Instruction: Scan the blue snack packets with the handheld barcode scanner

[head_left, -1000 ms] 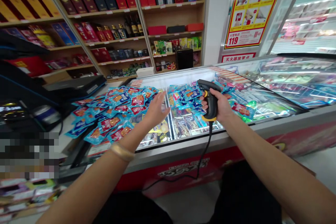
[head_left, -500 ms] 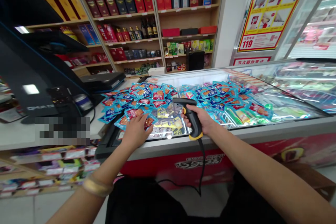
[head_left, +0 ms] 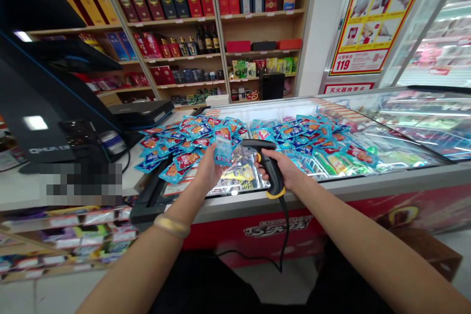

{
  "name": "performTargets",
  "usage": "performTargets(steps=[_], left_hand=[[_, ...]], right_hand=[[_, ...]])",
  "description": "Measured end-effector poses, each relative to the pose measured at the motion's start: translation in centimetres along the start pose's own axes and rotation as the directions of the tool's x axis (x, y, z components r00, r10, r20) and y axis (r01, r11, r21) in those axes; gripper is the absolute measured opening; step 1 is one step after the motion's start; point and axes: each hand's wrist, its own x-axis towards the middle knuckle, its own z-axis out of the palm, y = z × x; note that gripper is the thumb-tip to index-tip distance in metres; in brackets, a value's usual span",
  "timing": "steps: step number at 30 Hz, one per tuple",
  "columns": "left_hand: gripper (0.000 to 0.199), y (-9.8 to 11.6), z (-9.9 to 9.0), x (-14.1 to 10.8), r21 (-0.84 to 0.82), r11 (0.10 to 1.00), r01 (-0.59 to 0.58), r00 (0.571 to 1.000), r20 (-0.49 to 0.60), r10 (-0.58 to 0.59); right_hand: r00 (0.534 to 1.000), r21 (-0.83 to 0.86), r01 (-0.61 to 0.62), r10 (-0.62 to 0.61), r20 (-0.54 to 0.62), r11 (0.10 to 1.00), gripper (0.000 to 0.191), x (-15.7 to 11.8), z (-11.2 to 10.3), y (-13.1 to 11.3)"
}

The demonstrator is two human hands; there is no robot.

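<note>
My left hand point(head_left: 209, 169) grips a small blue snack packet point(head_left: 222, 151), its pale printed back turned toward me. In my right hand point(head_left: 281, 169) is a black and yellow barcode scanner point(head_left: 273, 172), fingers wrapped round its handle and its head pointing left toward the packet. A cable hangs from the scanner's base. On the freezer's glass top, a pile of blue and red snack packets point(head_left: 186, 159) lies just beyond my left hand. Another pile of such packets point(head_left: 312, 130) spreads behind and to the right of the scanner.
Under both piles stands a chest freezer point(head_left: 331, 187) with goods visible through its glass. A dark checkout terminal point(head_left: 47, 108) occupies the counter point(head_left: 18, 191) on the left. Shelves of boxes and bottles point(head_left: 206, 44) line the back wall, beside a red and yellow poster point(head_left: 379, 19).
My left hand has lifted a packet off the left pile and moved right with it, close to the scanner head. My right hand holds the scanner in nearly the same place.
</note>
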Motion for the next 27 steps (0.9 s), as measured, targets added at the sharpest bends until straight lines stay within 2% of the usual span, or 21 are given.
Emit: performTargets(steps=[1, 3, 8, 13, 20, 27], left_hand=[[0.026, -0.2, 0.2, 0.0, -0.066, 0.996, 0.053, 0.999, 0.016, -0.052], [0.026, -0.7, 0.1, 0.0, -0.068, 0.996, 0.058, 0.997, 0.055, -0.054], [0.037, -2.4, -0.5, 0.3, 0.186, 0.975, -0.123, 0.987, 0.121, 0.102], [0.042, -3.3, -0.8, 0.8, 0.283, 0.926, -0.249, 0.962, 0.182, 0.202], [0.04, -3.3, -1.1, 0.8, 0.363, 0.885, -0.29, 0.952, 0.208, 0.227], [0.04, -3.4, -1.2, 1.0, 0.373, 0.88, -0.295, 0.95, 0.217, 0.227]], right_hand=[[1.0, -0.001, 0.003, -0.003, -0.003, 1.0, 0.021, 0.0, 0.0, 0.0], [1.0, -0.005, 0.006, -0.006, -0.011, 1.0, 0.021, -0.1, 0.1, 0.0], [1.0, -0.015, 0.003, -0.003, -0.017, 1.0, 0.021, -0.3, 0.5, 0.0], [1.0, -0.021, -0.001, 0.0, -0.016, 1.0, 0.022, -0.5, 0.6, 0.0], [1.0, -0.043, -0.007, 0.007, -0.005, 0.999, 0.02, -0.5, 0.5, 0.1], [1.0, -0.099, -0.007, 0.009, 0.027, 0.995, 0.022, -0.3, 0.4, 0.2]])
